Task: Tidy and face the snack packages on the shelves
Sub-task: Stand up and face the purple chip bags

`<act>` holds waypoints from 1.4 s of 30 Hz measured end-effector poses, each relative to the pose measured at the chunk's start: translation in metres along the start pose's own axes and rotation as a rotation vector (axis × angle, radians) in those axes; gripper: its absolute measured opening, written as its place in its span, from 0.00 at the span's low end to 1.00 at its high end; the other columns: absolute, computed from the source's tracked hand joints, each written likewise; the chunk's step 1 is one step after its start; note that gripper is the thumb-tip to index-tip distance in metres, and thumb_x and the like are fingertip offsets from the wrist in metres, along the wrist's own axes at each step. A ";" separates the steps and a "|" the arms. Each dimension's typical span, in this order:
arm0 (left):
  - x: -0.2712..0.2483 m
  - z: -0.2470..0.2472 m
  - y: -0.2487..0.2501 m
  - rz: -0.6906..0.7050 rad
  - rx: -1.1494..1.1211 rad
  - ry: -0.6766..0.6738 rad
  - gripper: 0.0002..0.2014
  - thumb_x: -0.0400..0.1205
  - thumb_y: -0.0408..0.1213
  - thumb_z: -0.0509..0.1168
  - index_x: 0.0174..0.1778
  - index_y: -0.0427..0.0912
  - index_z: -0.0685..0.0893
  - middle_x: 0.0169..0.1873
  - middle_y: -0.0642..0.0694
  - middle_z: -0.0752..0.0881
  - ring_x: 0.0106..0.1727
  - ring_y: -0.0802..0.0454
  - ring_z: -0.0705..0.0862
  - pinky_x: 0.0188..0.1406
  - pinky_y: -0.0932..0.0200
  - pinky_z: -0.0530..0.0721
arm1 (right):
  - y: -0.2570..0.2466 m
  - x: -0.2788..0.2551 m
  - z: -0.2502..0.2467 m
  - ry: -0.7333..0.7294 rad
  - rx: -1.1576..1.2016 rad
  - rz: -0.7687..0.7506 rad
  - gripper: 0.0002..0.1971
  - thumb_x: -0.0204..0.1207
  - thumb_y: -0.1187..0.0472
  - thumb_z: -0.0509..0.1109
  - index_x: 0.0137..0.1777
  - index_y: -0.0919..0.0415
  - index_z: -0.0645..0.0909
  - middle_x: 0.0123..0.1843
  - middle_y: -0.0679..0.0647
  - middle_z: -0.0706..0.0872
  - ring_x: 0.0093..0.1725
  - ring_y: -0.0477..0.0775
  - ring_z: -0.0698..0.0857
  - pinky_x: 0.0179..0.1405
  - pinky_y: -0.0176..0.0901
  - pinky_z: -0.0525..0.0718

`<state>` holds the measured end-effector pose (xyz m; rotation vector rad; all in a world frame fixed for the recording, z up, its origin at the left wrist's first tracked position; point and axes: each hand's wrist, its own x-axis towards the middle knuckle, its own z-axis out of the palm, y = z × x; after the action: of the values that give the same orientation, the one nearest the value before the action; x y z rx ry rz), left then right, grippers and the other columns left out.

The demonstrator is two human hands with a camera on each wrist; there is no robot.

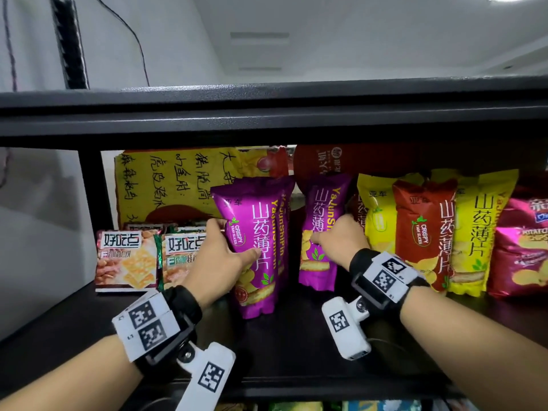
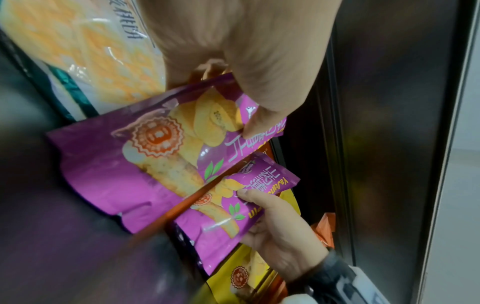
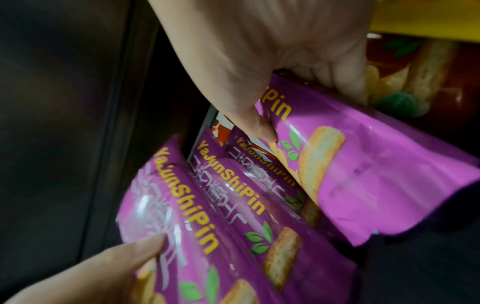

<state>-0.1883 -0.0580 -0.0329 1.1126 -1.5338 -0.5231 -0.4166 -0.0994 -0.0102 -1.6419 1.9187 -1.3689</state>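
Two purple yam-crisp bags stand upright on the black shelf [image 1: 296, 339]. My left hand [image 1: 228, 244] grips the front purple bag [image 1: 258, 232] by its left edge, thumb across the front. More purple bags stand packed behind it. My right hand [image 1: 332, 232] grips the second purple bag [image 1: 318, 209] at mid-height, a gap away to the right. The left wrist view shows my left thumb [image 2: 259, 117] pressed on the front bag [image 2: 124, 174]. In the right wrist view my right thumb [image 3: 259, 123] and curled fingers pinch the second bag [image 3: 384, 174].
Yellow [image 1: 376, 215], red [image 1: 424, 226] and yellow [image 1: 480, 232] crisp bags stand right of my right hand, with pink chip bags [image 1: 522, 256] beyond. Two cracker packs [image 1: 126, 259] sit at the left. A big yellow bag [image 1: 166, 185] leans at the back. The upper shelf [image 1: 267, 120] hangs close overhead.
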 end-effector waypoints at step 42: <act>-0.037 0.053 0.089 0.100 -0.588 -0.223 0.10 0.81 0.36 0.74 0.57 0.39 0.89 0.49 0.43 0.94 0.47 0.48 0.94 0.41 0.61 0.89 | -0.016 -0.084 -0.080 -0.240 0.516 -0.286 0.35 0.84 0.42 0.61 0.55 0.83 0.75 0.54 0.77 0.86 0.53 0.74 0.88 0.58 0.69 0.85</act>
<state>-0.2726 0.0020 0.0044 0.5343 -1.4745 -0.9780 -0.4365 0.0131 0.0140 -1.7469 1.1068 -1.5220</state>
